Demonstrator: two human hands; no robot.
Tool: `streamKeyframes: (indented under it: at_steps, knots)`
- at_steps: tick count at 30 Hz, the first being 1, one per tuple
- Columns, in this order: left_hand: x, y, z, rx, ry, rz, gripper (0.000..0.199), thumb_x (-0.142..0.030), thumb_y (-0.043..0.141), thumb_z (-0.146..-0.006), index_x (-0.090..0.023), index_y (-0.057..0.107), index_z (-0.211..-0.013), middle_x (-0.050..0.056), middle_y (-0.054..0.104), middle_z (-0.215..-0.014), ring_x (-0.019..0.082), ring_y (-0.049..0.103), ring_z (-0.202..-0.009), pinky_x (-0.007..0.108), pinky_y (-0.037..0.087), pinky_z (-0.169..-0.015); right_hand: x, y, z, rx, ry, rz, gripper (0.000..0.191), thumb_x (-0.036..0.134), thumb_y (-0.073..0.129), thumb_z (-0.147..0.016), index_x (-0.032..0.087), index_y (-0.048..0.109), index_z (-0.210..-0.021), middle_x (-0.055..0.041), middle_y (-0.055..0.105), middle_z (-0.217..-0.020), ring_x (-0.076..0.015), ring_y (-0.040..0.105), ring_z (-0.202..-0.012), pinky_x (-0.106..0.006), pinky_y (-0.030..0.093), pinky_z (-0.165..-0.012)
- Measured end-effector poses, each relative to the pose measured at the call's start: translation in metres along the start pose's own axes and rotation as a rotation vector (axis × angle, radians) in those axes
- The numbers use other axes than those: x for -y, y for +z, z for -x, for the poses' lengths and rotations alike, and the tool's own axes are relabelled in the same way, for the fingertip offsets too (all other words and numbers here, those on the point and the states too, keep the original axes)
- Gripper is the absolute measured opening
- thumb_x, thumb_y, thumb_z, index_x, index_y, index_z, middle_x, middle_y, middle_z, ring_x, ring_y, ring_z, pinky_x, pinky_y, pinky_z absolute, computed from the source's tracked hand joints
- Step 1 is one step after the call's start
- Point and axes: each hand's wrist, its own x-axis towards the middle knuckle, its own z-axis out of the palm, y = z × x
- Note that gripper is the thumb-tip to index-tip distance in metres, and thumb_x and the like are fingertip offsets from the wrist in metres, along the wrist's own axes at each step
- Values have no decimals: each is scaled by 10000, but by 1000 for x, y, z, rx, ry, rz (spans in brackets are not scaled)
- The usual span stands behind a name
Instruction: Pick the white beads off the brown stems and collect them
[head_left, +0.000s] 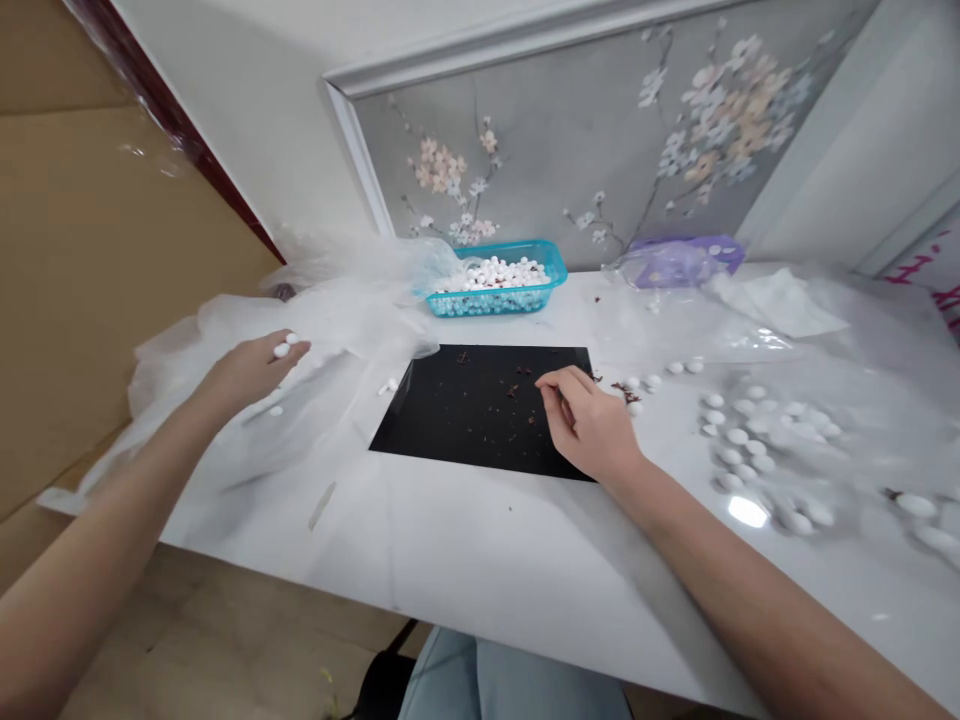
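Observation:
At the left, my left hand is closed around small white balls that show at its fingertips, over clear plastic film. My right hand is above the right part of a black rectangular mat, its thumb and forefinger pinched together; whatever lies between them is too small to make out. Reddish-brown bits and fine crumbs are scattered on the mat. Behind it stands a turquoise basket holding many white balls. More white balls lie right of my right hand, on and around clear plastic.
Crumpled plastic film covers the left of the white table. A purple item under clear film and a white tissue lie at the back right. A framed flower picture stands behind. Cardboard rises at the left.

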Motion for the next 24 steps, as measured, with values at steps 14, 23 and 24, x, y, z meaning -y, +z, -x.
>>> streamKeyframes:
  at_steps: [14, 23, 24]
  knots:
    - [-184, 89, 78, -123, 848, -10, 302, -357, 316, -928, -227, 582, -990, 45, 632, -840, 131, 588, -641, 255, 292, -464, -24, -11, -12, 5, 267, 156, 142, 158, 400, -833, 186, 539, -836, -52, 595, -816, -169, 544, -729, -271, 367, -572]
    - [-179, 94, 72, -154, 816, 175, 303, -443, 415, -890, -256, 643, -960, -11, 665, -1033, 146, 573, -856, 232, 408, -587, -51, -28, -22, -65, 596, 187, 123, 169, 410, -803, 189, 530, -819, -67, 566, -906, -172, 512, -678, -306, 353, -599]
    - [-179, 94, 72, -139, 794, 197, 300, -453, 430, -879, -268, 648, -966, -18, 657, -1068, 153, 567, -882, 238, 423, -611, -52, -29, -22, -55, 609, 184, 120, 172, 411, -805, 189, 529, -819, -65, 566, -908, -169, 509, -667, -306, 348, -598]
